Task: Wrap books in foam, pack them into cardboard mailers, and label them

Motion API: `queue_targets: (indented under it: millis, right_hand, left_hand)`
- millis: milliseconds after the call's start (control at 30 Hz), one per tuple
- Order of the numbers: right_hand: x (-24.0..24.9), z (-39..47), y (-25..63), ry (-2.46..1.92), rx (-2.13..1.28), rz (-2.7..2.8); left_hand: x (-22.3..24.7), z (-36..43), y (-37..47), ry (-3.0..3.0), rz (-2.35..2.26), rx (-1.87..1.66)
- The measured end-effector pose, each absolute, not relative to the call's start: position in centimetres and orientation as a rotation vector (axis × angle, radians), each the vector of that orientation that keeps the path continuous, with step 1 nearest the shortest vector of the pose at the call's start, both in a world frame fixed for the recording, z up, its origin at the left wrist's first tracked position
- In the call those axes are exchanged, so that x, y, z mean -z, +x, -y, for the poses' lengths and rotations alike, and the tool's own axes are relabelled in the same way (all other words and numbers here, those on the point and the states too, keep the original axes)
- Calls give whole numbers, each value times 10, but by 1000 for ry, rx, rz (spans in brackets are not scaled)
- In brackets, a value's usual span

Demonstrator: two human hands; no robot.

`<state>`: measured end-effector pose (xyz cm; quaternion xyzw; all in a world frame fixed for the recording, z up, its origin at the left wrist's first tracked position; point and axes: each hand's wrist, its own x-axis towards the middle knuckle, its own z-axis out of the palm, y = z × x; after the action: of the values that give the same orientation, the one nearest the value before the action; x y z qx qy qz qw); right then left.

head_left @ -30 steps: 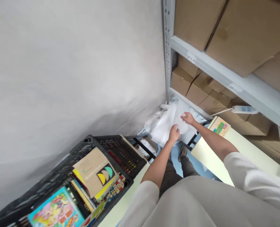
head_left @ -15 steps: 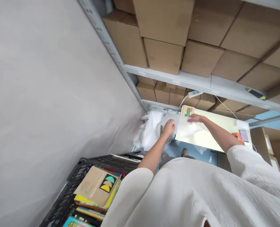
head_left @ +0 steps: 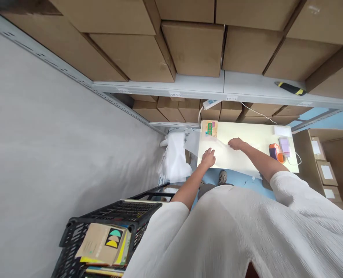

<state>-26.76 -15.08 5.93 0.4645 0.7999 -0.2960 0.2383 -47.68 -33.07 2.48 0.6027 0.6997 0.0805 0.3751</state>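
Note:
A thin translucent white packing sheet [head_left: 221,151] lies across the left part of the pale yellow table [head_left: 252,133] and hangs over its left edge. My right hand [head_left: 236,144] pinches the sheet's edge near the middle of the table. My left hand [head_left: 208,158] is on the sheet by the near left corner, its fingers apart. Just beyond it, a small book with a colourful cover [head_left: 210,127] lies at the table's far left corner, its lower part under the sheet. To the left of the table stands a bulky white roll of packing material [head_left: 177,156].
An orange and dark tape dispenser [head_left: 276,153] and a purple phone-like object [head_left: 284,146] lie at the table's right. Shelves of cardboard boxes [head_left: 193,48] rise behind, with a yellow-black cutter [head_left: 291,88]. A black crate [head_left: 73,235] of books stands lower left, an open carton [head_left: 306,154] right.
My right hand has drawn the sheet rightward over the table. My left hand has moved from beside the table onto its near left corner. The view has swung to the right.

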Motion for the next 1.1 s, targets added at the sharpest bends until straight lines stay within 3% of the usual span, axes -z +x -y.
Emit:
queue_targets:
  millis: [133, 333, 800, 1100]
  right_hand:
    - [-35, 159, -254, 1176, 716, -2267]
    - [-30, 202, -230, 1525, 530, -2542]
    - [-10, 244, -186, 1436, 700, -2280]
    - [-3, 260, -194, 1444, 759, -2241]
  left_hand:
    - [-13, 331, -466, 1526, -1802, -90]
    - [-7, 336, -454, 1477, -1819, 96]
    - [-11, 344, -445, 1496, -1842, 290]
    - [-7, 359, -461, 1502, -1944, 233]
